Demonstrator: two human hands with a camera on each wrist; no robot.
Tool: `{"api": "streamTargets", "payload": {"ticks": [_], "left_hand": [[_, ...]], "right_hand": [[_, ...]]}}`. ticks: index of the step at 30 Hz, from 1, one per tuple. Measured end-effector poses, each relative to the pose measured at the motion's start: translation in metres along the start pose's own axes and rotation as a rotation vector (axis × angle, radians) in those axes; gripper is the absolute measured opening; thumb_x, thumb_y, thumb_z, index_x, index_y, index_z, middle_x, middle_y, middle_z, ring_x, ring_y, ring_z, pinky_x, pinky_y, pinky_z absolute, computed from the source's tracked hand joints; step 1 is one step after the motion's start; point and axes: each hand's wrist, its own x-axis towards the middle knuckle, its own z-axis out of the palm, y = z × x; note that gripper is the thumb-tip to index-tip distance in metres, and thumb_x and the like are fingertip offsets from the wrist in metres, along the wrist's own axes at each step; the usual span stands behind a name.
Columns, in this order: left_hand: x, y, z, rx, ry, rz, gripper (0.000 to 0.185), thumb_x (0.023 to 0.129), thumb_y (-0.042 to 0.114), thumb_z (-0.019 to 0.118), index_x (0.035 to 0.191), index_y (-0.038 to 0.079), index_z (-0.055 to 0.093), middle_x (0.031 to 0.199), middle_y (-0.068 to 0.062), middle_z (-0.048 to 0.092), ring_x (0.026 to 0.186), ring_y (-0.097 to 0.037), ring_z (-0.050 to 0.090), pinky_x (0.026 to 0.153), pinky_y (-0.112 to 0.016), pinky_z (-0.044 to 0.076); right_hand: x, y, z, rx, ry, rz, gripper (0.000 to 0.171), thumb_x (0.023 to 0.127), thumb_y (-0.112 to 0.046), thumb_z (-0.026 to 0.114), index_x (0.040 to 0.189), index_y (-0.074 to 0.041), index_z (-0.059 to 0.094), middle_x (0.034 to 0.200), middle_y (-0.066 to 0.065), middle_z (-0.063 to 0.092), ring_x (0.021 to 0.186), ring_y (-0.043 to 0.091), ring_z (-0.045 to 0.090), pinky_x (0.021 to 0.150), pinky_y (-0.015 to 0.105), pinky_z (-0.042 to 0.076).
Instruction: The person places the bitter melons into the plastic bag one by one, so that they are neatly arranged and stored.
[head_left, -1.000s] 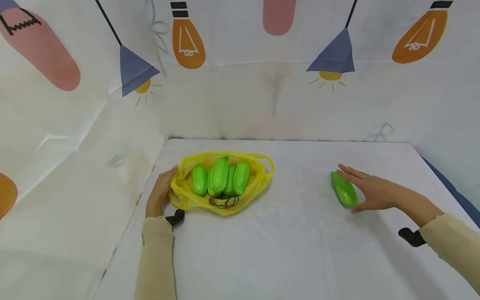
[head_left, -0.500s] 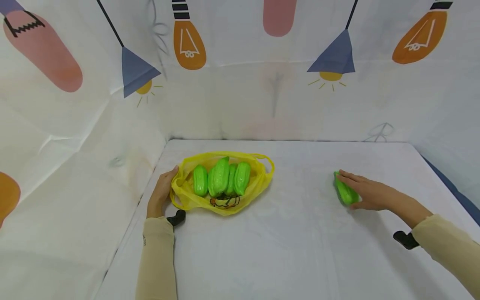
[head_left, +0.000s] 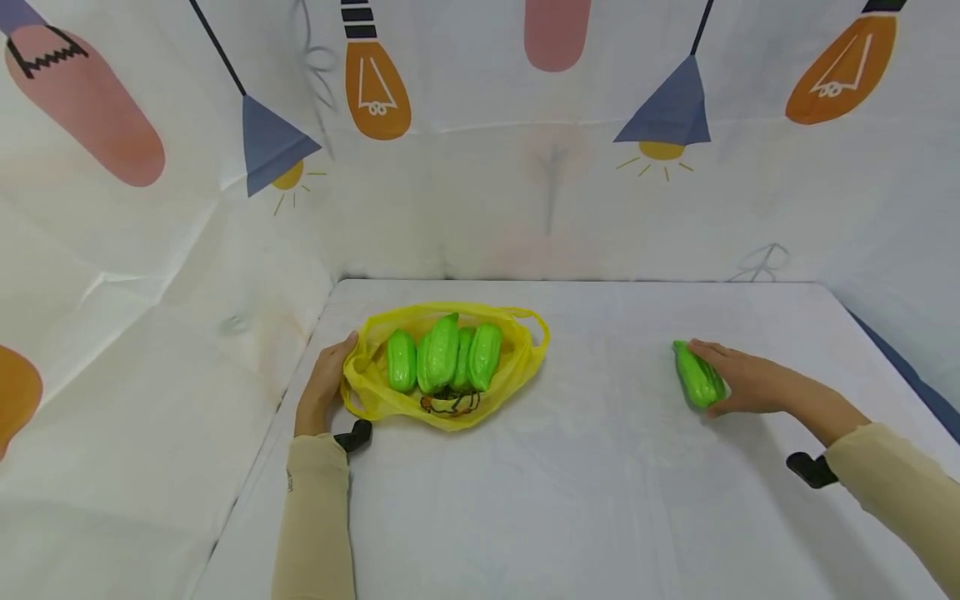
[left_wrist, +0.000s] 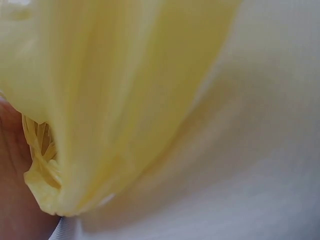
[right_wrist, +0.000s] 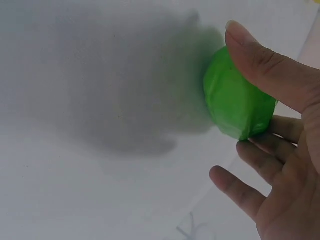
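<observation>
My left hand (head_left: 324, 382) holds the left edge of a yellow plastic bag (head_left: 504, 387). In the left wrist view the bag's thin film (left_wrist: 135, 90) hangs in folds beside the palm; most of the fingers are hidden. Several glossy green, ridged toy vegetables (head_left: 442, 354) stand side by side in the bag's wide mouth. At the right of the table, my right hand (head_left: 761, 385) grips another green ridged toy vegetable (head_left: 697, 377) between thumb and fingers. In the right wrist view this vegetable (right_wrist: 232, 97) sits against the thumb and fingers, with the little finger apart.
A white-covered table (head_left: 540, 500) spreads between the hands. Behind it and to the left hangs a white sheet (head_left: 480, 208) printed with lamps and bulbs. A dark blue strip (head_left: 900, 371) runs past the table's right edge.
The right hand has come down over the single green toy vegetable and closed its thumb and fingers on it; the vegetable has shifted slightly right. The left hand and bag stay in place.
</observation>
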Motion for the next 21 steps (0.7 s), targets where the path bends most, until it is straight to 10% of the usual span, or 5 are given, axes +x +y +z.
{"api": "streamTargets", "payload": {"ticks": [21], "left_hand": [[-0.012,0.016,0.002,0.002,-0.005,0.020,0.068,0.103,0.049,0.039,0.136,-0.009,0.049,0.103,0.009,0.056,0.090,-0.002,0.055,0.079,-0.014,0.047]], "right_hand": [[0.001,-0.013,-0.005,-0.094,0.002,0.034,0.105,0.067,-0.037,0.089,0.144,0.006,0.032,0.143,0.035,0.040,0.117,0.051,0.051,0.092,0.062,0.047]]}}
